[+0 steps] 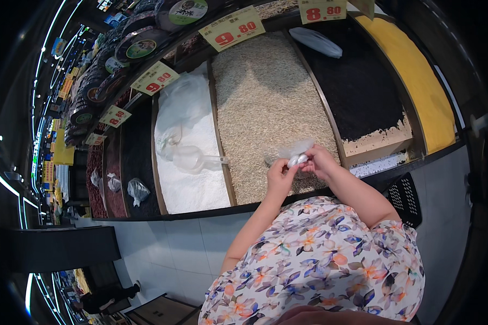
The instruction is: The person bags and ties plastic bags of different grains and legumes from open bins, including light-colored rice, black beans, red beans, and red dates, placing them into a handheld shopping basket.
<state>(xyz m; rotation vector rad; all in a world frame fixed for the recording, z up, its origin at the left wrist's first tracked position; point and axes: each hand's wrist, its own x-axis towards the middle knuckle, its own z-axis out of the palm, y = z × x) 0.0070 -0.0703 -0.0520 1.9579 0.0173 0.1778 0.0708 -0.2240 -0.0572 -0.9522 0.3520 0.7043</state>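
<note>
Both my hands are closed in front of my body, over the near part of a bin of pale tan grain (271, 86). My left hand (281, 176) and my right hand (321, 163) meet with their fingers pinched on a crumpled, see-through plastic bag (297, 147). Part of the bag spreads out beyond my fingertips, above the grain. Whether anything lies inside the bag I cannot tell.
Left of the grain is a white bin (192, 189) holding a clear plastic scoop (192, 160). To the right are a black-grain bin (358, 86) with a bagged scoop (315, 42), and a yellow bin (412, 70). Round packages (141, 46) line a shelf behind price signs.
</note>
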